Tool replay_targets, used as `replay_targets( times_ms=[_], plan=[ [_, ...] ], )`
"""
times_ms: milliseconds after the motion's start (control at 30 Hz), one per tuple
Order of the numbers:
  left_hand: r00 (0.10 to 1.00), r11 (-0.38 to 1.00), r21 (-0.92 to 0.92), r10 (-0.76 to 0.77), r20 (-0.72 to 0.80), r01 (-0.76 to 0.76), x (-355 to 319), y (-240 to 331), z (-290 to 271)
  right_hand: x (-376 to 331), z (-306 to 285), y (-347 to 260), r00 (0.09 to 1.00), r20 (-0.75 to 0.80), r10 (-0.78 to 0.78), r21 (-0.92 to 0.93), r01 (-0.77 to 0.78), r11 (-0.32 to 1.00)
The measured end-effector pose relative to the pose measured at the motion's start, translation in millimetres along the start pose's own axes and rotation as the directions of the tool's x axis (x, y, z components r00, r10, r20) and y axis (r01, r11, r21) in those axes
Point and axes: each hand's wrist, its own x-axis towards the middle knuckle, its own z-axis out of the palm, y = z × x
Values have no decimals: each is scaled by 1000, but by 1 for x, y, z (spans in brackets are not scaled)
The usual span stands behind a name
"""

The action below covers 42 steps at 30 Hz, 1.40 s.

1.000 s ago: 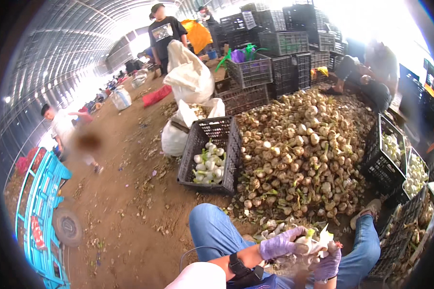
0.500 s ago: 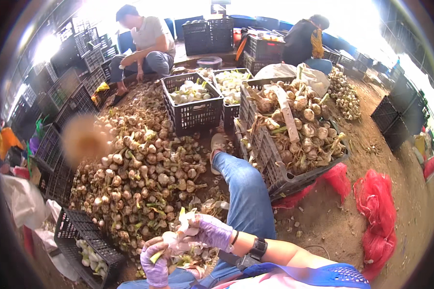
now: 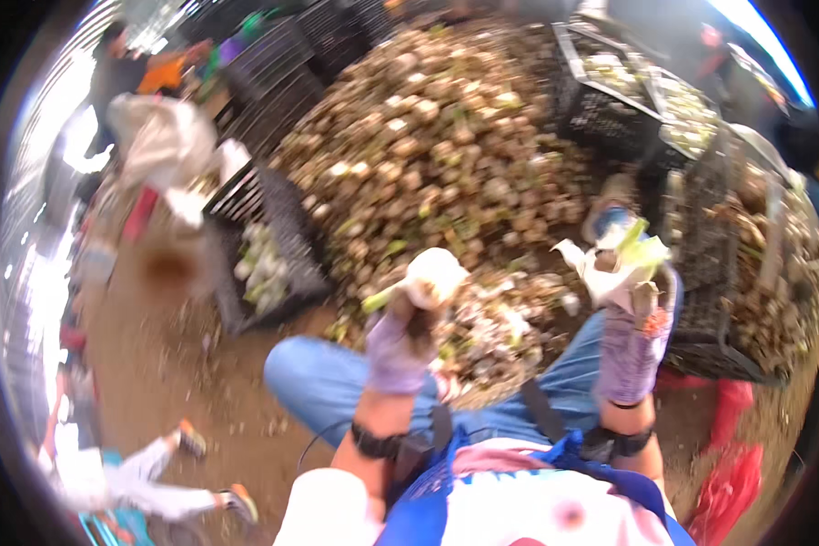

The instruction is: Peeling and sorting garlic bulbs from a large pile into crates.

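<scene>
Both hands are busy: the left hand (image 3: 399,341) in a purple glove grips a round white peeled bulb (image 3: 435,276), the right hand (image 3: 632,350) clutches a bunch of white-and-green trimmed leaves (image 3: 621,257), both raised over the knees. Behind them sits the huge pile of brownish root bulbs (image 3: 446,155), then a black plastic crate (image 3: 262,246) on the left, blurry.

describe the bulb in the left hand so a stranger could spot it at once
Start at the big heap of bulbs in the middle, then come down to the purple-gloved left hand raised before it. The bulb in its grip is trimmed, pale and round, cleaner than the brown, rooty ones in the heap behind.
</scene>
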Motion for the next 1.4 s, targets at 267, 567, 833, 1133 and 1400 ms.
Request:
replay_targets(
  times_ms=[267,567,833,1133,1400],
  plan=[
    [977,983,-113,-162,-136,147,-13,-3,-17,-4,50,44,875,450,177,-790,297,536],
    [970,964,121,-241,35,236,-15,-8,-3,0,45,55,945,285,161,-372,-46,927],
    [992,988,152,-54,111,37,-17,0,8,21,47,22,926,-75,371,-9,-373,928],
    [945,907,292,-325,28,303,-9,4,-1,11,26,43,839,520,160,-626,247,739],
    [957,906,312,-259,-128,286,-16,-6,-35,-7,30,71,760,460,460,-600,-116,792]
  ],
)
